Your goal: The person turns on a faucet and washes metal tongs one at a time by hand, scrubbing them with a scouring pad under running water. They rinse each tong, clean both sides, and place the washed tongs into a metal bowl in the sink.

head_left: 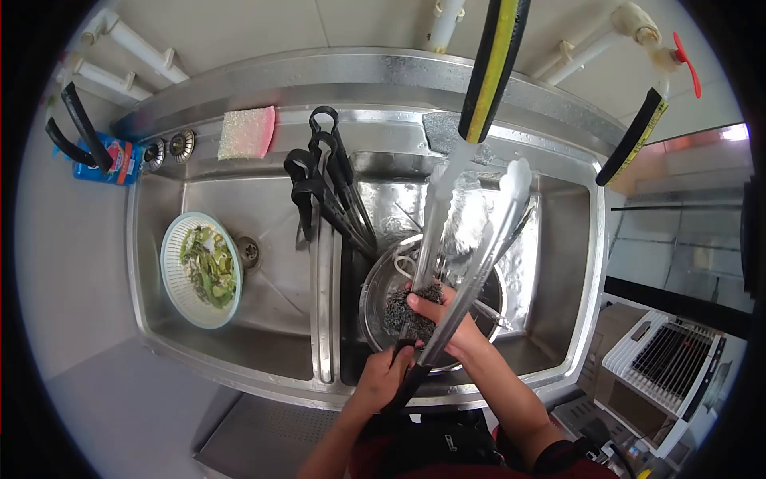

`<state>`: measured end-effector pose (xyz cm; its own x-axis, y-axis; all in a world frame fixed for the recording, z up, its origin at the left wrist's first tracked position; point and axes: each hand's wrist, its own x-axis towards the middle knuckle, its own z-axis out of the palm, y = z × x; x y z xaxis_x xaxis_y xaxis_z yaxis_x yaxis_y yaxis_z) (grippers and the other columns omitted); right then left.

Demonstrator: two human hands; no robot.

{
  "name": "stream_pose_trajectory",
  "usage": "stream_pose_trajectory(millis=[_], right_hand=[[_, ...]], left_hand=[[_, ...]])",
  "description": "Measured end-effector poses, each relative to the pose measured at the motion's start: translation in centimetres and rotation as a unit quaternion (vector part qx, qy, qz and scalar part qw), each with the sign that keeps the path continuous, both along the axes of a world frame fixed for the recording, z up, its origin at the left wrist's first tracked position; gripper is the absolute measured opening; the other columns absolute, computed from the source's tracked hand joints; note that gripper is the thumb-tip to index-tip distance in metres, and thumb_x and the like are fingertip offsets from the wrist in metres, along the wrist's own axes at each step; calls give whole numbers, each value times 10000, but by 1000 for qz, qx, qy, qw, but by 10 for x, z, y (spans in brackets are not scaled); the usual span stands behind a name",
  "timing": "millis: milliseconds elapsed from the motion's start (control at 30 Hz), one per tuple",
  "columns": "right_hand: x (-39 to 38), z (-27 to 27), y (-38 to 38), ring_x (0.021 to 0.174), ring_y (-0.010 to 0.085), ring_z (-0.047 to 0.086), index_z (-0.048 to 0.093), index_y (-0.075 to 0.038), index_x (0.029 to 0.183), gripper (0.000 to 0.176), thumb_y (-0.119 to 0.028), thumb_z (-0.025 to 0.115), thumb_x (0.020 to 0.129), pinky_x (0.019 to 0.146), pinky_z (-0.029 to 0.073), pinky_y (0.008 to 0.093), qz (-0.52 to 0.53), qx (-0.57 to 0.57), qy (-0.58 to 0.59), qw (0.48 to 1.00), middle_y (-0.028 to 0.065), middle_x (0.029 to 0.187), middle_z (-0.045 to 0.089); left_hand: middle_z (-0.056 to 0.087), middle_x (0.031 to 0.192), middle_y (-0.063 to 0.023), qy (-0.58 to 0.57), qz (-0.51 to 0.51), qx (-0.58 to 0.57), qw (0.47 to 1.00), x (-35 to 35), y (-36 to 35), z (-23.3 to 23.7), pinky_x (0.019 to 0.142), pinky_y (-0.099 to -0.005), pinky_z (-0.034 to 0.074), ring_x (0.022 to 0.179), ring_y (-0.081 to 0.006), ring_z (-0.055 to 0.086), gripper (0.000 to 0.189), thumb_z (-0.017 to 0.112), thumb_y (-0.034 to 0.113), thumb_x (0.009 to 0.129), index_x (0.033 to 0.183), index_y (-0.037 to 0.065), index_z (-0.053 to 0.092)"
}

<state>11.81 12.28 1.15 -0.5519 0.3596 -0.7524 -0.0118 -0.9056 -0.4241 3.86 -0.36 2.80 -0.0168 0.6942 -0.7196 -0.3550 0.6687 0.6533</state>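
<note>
Over basin (558, 239) — left fingers (392, 363) wrap tongs (479, 247); right fingers (420, 303) clutch scourer (401, 321) against them.

Tongs (487, 239): grip end buried in left hand (384, 377); mid-length covered by right hand (451, 323); tips washed out by glare.
Scrubber (403, 313): far part under right fingers, outline unclear.
Bowl (365, 294): near rim behind both hands; contents not readable.
Water (437, 215): blurred streak that veils the sink wall behind.
Hose (493, 64): upper end cut by top edge.
Packet (120, 160): print too small, partly behind black handles.
Scraps (209, 267): green, kind can't be told.
Rack (666, 359): cut off by dark lens border.
Forearms: cut off at bottom edge.
</note>
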Motion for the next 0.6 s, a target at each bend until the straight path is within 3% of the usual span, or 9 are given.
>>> stream_pose_trajectory(millis=[67,133,200,233,300,400,433,500,600], right_hand=[[-3,-1,-3,814,132,503,349,34,1162,536,-80,628,719,713,417,238,-24,-8,-12,1000,83,969,486],[-6,-5,-1,820,151,502,352,56,1137,540,-81,643,703,709,428,256,-40,38,18,998,113,977,478],[-21,-23,20,676,154,576,485,-2,989,338,-146,627,717,566,487,271,-61,194,-114,972,85,820,565],[-24,-14,55,625,155,568,491,-9,959,333,-188,621,711,527,482,272,-30,98,-82,991,82,781,564],[-36,-11,101,511,167,545,510,-15,819,263,-249,593,733,443,471,272,-49,102,24,993,70,665,542],[-30,-46,65,632,175,579,490,31,916,350,-241,606,728,481,490,301,-5,130,-61,990,103,788,570],[-26,-57,27,711,198,585,502,45,950,400,-225,647,693,502,495,309,-9,194,-254,947,122,832,573],[-30,-17,16,735,229,585,501,56,976,433,-196,674,669,525,502,318,-75,-2,10,997,129,839,572],[-39,-15,91,639,193,578,511,15,880,285,-225,590,748,504,504,317,-26,15,46,999,118,761,572]], left_hand=[[480,531,-45,214,20,53,975,7,8,10,469,-254,365,473,-93,446,236,405,202,874,841,10,538],[493,537,-61,223,12,57,973,6,12,11,469,-260,373,476,-110,471,221,411,187,869,817,7,529],[505,543,-77,229,7,56,972,8,9,12,469,-266,381,478,-126,496,209,418,172,864,793,5,520],[507,542,-97,222,-1,65,973,11,3,14,466,-278,383,474,-168,509,200,419,160,860,780,1,511],[509,542,-118,210,-19,74,975,17,-11,13,462,-291,386,470,-210,522,193,420,147,856,767,-2,502],[489,571,-196,314,-21,131,940,14,-15,10,485,-336,389,504,-331,503,210,429,166,856,785,-23,485],[489,571,-196,314,-18,130,940,8,-11,8,485,-336,389,504,-331,503,210,429,166,856,785,-23,485],[496,581,-192,190,-18,57,980,-1,-5,2,492,-328,392,510,-329,499,219,427,172,858,776,-24,481],[502,554,-147,185,-1,90,979,14,-8,12,477,-297,389,482,-235,515,229,414,171,863,753,-18,483]])
